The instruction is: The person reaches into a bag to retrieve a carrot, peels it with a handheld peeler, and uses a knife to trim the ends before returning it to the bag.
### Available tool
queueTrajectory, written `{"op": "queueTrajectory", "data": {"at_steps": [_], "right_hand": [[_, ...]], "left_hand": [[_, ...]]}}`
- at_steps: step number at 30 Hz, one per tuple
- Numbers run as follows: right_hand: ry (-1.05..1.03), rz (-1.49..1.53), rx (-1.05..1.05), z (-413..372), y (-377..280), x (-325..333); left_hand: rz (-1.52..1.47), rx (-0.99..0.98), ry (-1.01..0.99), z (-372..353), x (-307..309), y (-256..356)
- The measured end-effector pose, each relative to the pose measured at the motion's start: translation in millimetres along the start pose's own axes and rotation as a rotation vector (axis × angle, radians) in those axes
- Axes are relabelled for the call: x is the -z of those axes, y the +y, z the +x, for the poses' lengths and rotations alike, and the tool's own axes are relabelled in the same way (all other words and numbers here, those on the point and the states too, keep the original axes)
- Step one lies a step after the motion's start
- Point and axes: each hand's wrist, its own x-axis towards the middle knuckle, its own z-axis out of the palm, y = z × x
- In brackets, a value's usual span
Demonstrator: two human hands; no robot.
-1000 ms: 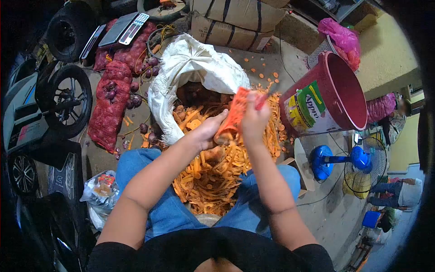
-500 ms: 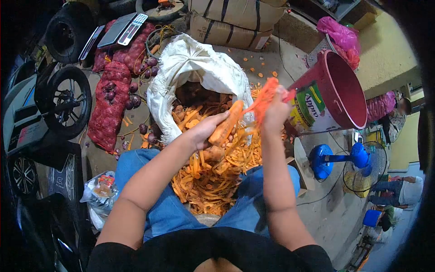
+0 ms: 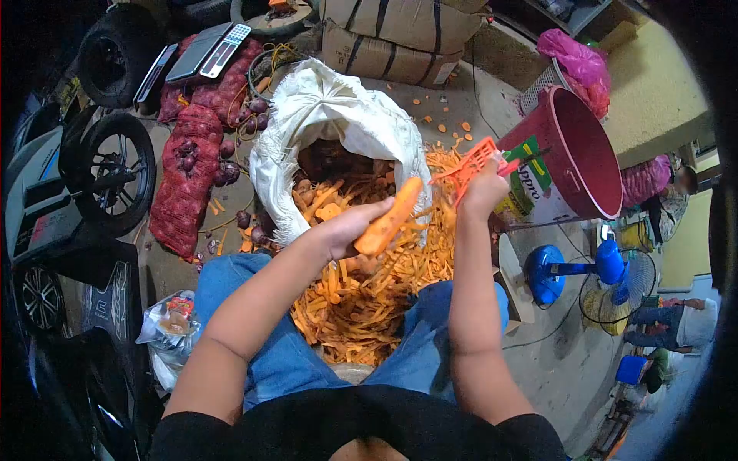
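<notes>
My left hand (image 3: 350, 229) is closed around the lower part of a peeled carrot (image 3: 390, 218), which tilts up and to the right. To its right, my right hand (image 3: 483, 192) grips a red plastic peeler (image 3: 474, 160) with a slotted head. Peeler and carrot are apart, with a small gap between them. Beneath both hands lies a heap of orange carrot peelings (image 3: 354, 319), spreading between the knees. Behind the carrot, a white woven sack (image 3: 346, 96) stands with its mouth open, with more peelings and some round brownish produce inside.
A red bucket (image 3: 580, 154) leans at the right, near a blue fan (image 3: 611, 269). Red net bags of onions (image 3: 188, 184) lie at the left, beside a motorbike wheel (image 3: 115, 175). Cardboard boxes (image 3: 388, 54) stand behind. Other people are in the far right background.
My right hand has moved slightly right with the peeler, away from the carrot, and the peeler is less blurred. My left hand has barely moved with the carrot.
</notes>
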Motion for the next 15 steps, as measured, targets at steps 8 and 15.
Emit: {"op": "queueTrajectory", "data": {"at_steps": [8,15], "right_hand": [[-0.478,-0.205,0.271,-95.0,-22.4,-16.9],[0.106,-0.124,0.166,5.5,-9.6,4.8]], "left_hand": [[-0.193,-0.186,0.097,20.6,9.4,-10.2],[-0.009,-0.026,-0.024,-7.8,-16.4,-1.1]]}}
